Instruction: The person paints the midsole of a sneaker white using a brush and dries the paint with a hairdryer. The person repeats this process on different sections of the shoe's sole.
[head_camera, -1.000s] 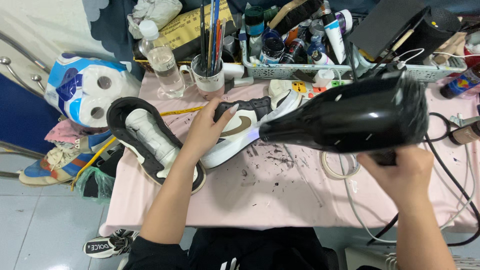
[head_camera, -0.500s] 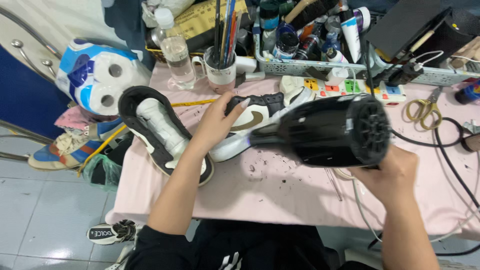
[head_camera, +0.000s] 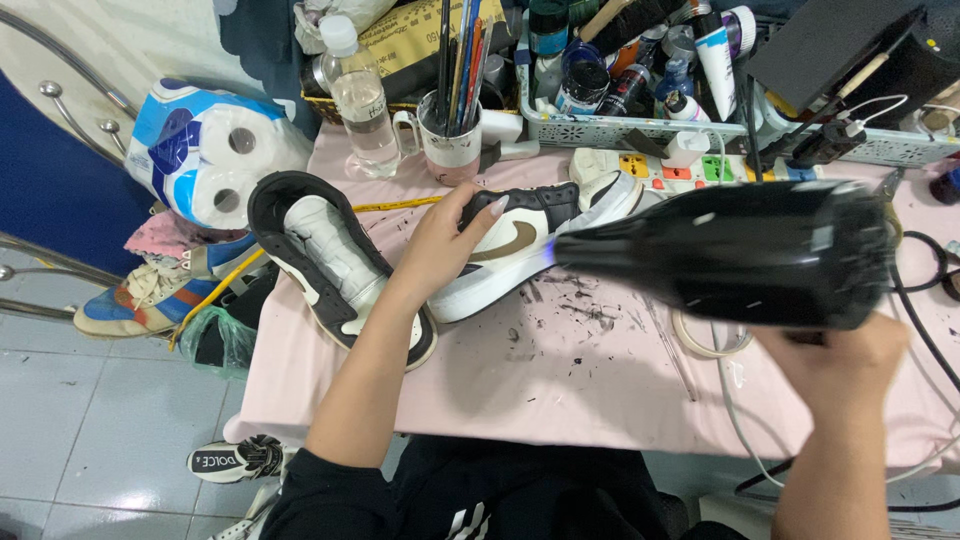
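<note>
On the pink table (head_camera: 560, 390), the left hand (head_camera: 445, 245) presses down on a white, black and brown sneaker (head_camera: 520, 245), fingers spread over its upper and holding it flat against the cloth near the table's far middle. The right hand (head_camera: 850, 365) is clenched round the handle of a black dryer (head_camera: 740, 250). Compared with the view half a second ago, the dryer now lies more nearly level and its rear grille no longer faces the camera; its nozzle sits just beside the sneaker's side panel, where a faint bluish glow shows. The left hand has not shifted on the sneaker. Judged from this, the airflow is now directed squarely at the upper, so the drying pass appears under way rather than being lined up. The sneaker's long axis runs left-low to right-high across the table, one end pointing toward the power strip (head_camera: 690, 165) (which end cannot be told). The dryer's long axis runs nearly left to right, nozzle leftward. A second sneaker (head_camera: 335, 260) lies just left, sole-side showing, beside paper rolls (head_camera: 215, 150).
</note>
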